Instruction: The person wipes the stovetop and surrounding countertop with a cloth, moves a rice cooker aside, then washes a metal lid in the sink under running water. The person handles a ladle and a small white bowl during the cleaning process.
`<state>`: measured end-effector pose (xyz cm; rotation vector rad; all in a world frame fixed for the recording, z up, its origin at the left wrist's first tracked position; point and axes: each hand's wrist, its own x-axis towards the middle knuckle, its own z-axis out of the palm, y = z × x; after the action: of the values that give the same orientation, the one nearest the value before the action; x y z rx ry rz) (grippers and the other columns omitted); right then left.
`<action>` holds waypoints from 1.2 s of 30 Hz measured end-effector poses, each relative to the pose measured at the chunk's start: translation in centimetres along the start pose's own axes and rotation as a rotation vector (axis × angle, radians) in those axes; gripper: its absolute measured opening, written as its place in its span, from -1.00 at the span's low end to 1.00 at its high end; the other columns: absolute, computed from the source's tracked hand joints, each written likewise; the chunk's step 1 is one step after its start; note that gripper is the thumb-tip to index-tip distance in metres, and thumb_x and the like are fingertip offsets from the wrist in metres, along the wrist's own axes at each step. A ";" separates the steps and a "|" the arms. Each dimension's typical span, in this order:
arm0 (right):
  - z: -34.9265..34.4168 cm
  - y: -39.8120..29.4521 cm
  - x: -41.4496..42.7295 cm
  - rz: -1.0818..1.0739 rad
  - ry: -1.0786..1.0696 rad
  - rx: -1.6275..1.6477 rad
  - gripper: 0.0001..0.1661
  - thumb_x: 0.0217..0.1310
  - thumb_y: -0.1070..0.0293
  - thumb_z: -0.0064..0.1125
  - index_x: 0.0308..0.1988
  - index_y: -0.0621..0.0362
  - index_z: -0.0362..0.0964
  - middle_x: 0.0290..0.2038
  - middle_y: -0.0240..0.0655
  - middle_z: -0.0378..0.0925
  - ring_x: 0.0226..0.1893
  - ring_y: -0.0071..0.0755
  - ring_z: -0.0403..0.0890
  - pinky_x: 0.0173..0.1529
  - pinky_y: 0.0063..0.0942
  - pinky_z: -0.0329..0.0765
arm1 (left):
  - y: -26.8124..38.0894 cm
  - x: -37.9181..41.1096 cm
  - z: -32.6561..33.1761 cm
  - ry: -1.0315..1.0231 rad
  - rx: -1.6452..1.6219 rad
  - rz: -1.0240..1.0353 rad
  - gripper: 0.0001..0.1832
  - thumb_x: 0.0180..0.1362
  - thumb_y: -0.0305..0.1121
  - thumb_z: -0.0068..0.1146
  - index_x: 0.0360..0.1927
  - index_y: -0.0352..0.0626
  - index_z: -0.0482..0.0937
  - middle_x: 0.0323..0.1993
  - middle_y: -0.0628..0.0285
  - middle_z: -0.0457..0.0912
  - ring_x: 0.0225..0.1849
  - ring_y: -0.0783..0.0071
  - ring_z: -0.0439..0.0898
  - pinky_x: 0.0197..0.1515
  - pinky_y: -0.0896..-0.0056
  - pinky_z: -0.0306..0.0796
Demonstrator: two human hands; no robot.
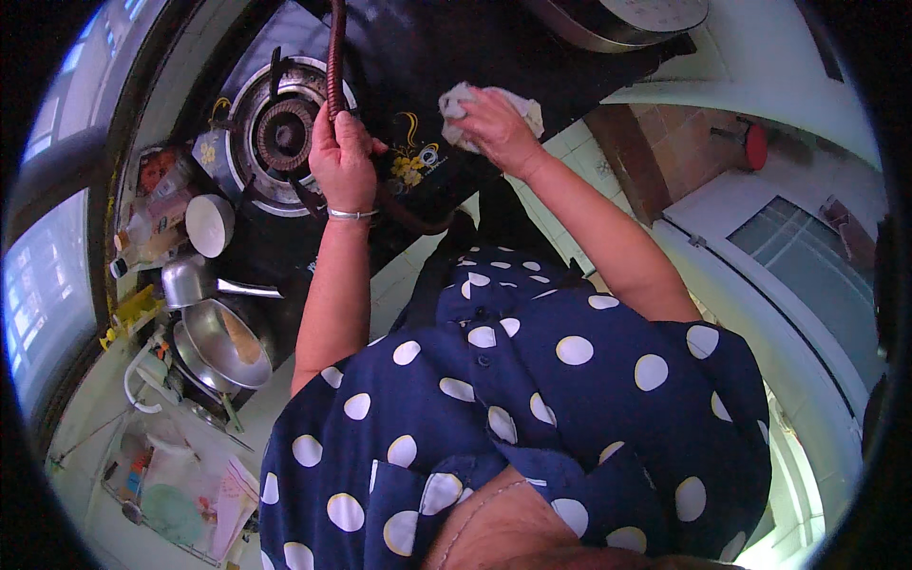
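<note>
My left hand (pixel 343 160), with a bangle at its wrist, grips a reddish-brown corrugated hose (pixel 336 57) over the right edge of the gas burner (pixel 283 135). The hose runs up out of view, and a stretch of it shows below the hand near the stove's front edge. To the right, my right hand (pixel 499 128) holds a crumpled whitish cloth (pixel 462 100) over the black stove top (pixel 399 85). Yellow flower prints mark the surface between the two hands.
A large metal pot (pixel 613 28) stands at the top right. Left of the stove are a white bowl (pixel 210 226), a small metal saucepan (pixel 187 281), bottles (pixel 146 228) and a metal pan (pixel 231 349). A rack (pixel 178 545) holds items lower left. A red stool (pixel 755 146) stands right.
</note>
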<state>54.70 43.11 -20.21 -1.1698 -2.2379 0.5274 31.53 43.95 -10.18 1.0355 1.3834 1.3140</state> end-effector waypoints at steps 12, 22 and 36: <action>-0.2 1.5 3.2 0.019 0.067 0.179 -0.69 -0.03 0.50 0.18 -0.18 0.04 0.55 -0.06 -0.35 0.53 0.16 -0.12 0.40 0.23 -0.14 0.28 | 0.6 -0.3 0.3 -0.025 0.032 0.014 -0.68 0.36 -0.34 -0.15 0.07 -0.35 0.34 -0.60 0.41 0.31 -0.62 0.69 0.28 -0.52 0.54 0.45; -0.2 -0.8 -1.2 -0.135 -0.112 0.131 -0.84 -0.07 0.38 0.25 -0.36 0.02 0.49 -0.06 -0.44 0.51 0.24 -0.17 0.30 0.28 -0.09 0.20 | 1.2 -0.3 1.0 0.018 0.069 -0.022 -0.67 0.36 -0.33 -0.16 0.09 -0.34 0.34 -0.62 0.41 0.28 -0.62 0.69 0.25 -0.52 0.54 0.43; -7.3 3.4 -6.4 -0.031 0.164 -0.047 -0.76 -0.05 0.45 0.12 -0.27 0.00 0.54 -0.10 -0.35 0.53 0.04 -0.09 0.45 0.16 -0.16 0.35 | 0.5 -0.3 0.5 0.018 0.033 -0.013 -0.61 0.36 -0.34 -0.15 0.17 -0.36 0.29 -0.60 0.42 0.29 -0.62 0.72 0.25 -0.51 0.59 0.42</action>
<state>64.43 40.26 -18.44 -1.1567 -2.1345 0.3554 32.13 43.76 -9.69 1.0376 1.4278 1.2979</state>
